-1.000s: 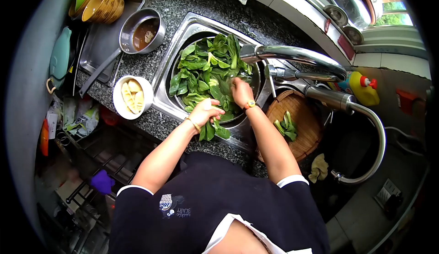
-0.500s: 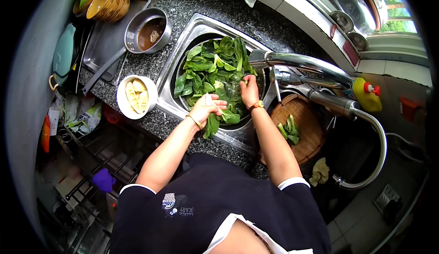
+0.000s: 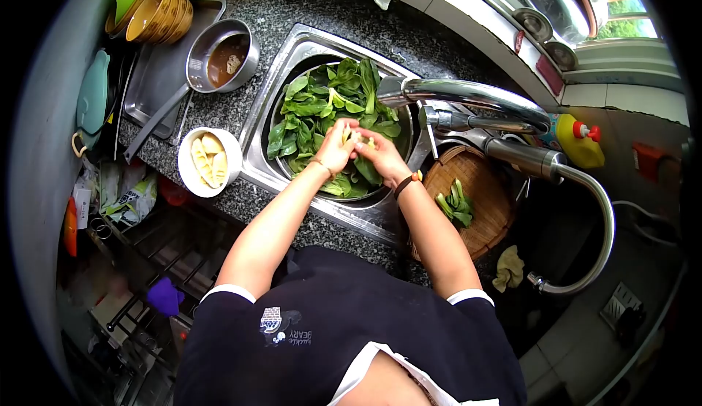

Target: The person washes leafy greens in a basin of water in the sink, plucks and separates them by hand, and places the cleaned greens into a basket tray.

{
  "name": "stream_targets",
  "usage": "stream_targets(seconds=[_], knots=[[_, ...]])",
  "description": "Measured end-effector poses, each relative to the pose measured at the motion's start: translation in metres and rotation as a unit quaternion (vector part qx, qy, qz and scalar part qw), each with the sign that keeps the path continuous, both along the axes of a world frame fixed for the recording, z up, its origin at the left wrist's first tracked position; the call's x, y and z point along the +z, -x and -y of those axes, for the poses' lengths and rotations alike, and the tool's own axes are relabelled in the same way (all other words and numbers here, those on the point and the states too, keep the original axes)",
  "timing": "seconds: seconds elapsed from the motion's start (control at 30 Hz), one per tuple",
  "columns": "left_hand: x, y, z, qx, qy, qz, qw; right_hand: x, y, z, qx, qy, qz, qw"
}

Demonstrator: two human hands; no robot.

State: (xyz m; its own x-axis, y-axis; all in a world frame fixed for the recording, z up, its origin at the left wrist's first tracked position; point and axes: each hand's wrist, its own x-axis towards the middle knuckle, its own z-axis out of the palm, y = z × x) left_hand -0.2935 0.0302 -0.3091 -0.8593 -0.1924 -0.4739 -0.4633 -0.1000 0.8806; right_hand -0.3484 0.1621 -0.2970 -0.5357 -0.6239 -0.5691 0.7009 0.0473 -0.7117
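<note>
The left hand (image 3: 336, 147) and right hand (image 3: 382, 160) met over the sink (image 3: 257, 166), fingers bent narrow on pale stalks (image 3: 371, 143) pinched at their tips; the leafy greens (image 3: 303, 105) lay heaped in the basin below, spreading beyond the left hand's fingers toward the far rim, some leaves just under the right hand; the faucet (image 3: 475, 97) reached over the heap, near the right hand; a small bunch (image 3: 457, 203) rested on the wicker tray (image 3: 479, 239), beside the right forearm.
</note>
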Motion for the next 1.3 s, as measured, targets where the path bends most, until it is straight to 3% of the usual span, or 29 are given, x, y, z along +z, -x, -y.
stream_targets(seconds=[0.07,0.1,0.13,0.17,0.2,0.23,0.3,0.4,0.47,0.5,0.53,0.67,0.77,0.93,0.97,1.0,1.13,1.2,1.23,1.27,1.3], knots=[[-0.041,0.006,0.000,0.053,0.135,-0.060,0.988,-0.018,0.004,-0.004,-0.002,-0.119,-0.074,0.990],[-0.018,0.013,-0.001,0.108,0.011,0.013,0.994,-0.024,0.010,-0.005,0.040,-0.197,-0.136,0.970],[-0.026,0.014,0.001,0.104,-0.025,0.026,0.994,-0.031,0.014,-0.006,0.081,-0.273,-0.196,0.938],[-0.030,0.016,0.004,0.065,-0.040,0.055,0.996,-0.027,0.012,-0.002,0.113,-0.340,-0.395,0.846],[-0.033,0.017,0.006,0.026,-0.055,0.084,0.995,-0.015,0.012,0.001,0.230,-0.393,-0.392,0.799],[-0.036,0.013,0.006,-0.061,0.081,0.046,0.994,-0.017,0.010,0.005,0.293,-0.414,-0.417,0.755],[-0.020,0.007,0.002,-0.179,0.316,-0.003,0.932,-0.029,0.014,0.009,0.375,-0.467,-0.428,0.677],[-0.021,0.011,-0.002,-0.171,0.454,0.101,0.869,-0.048,0.020,0.010,0.232,-0.455,-0.406,0.758],[-0.028,0.019,-0.002,-0.149,0.454,0.143,0.867,-0.068,0.024,0.008,0.040,-0.297,-0.320,0.899],[-0.043,0.025,0.001,-0.003,0.183,0.156,0.971,-0.043,0.025,0.010,-0.039,-0.242,-0.164,0.955],[-0.058,0.027,0.000,0.144,-0.109,0.151,0.972,-0.015,0.029,0.007,-0.031,-0.228,-0.101,0.968],[-0.027,0.033,-0.012,0.176,-0.332,0.043,0.926,-0.007,0.025,-0.003,-0.072,-0.155,-0.052,0.984],[-0.011,0.027,-0.006,0.134,-0.373,0.080,0.915,-0.009,0.025,-0.006,-0.081,-0.122,-0.052,0.988],[-0.010,0.013,0.000,0.079,-0.298,0.048,0.950,-0.010,0.025,0.000,-0.072,-0.066,0.012,0.995],[-0.004,0.011,0.003,-0.019,-0.205,0.023,0.978,-0.009,0.025,0.002,-0.062,-0.064,-0.001,0.996],[0.003,0.006,0.000,-0.028,-0.155,0.010,0.987,-0.009,0.024,0.004,-0.061,-0.065,0.000,0.996],[-0.031,-0.001,0.009,-0.051,-0.090,0.050,0.993,-0.013,0.021,0.014,-0.097,-0.133,-0.013,0.986],[-0.033,0.004,0.011,-0.060,-0.066,0.064,0.994,-0.019,0.019,0.018,-0.111,-0.195,-0.091,0.970],[-0.035,0.006,0.010,-0.108,0.064,0.036,0.991,-0.030,0.019,0.017,-0.072,-0.253,-0.206,0.942],[-0.034,0.009,0.010,-0.155,0.193,0.007,0.969,-0.031,0.018,0.016,-0.072,-0.254,-0.206,0.942],[-0.028,0.012,0.006,-0.196,0.234,0.043,0.951,-0.032,0.016,0.015,-0.002,-0.330,-0.362,0.872]])
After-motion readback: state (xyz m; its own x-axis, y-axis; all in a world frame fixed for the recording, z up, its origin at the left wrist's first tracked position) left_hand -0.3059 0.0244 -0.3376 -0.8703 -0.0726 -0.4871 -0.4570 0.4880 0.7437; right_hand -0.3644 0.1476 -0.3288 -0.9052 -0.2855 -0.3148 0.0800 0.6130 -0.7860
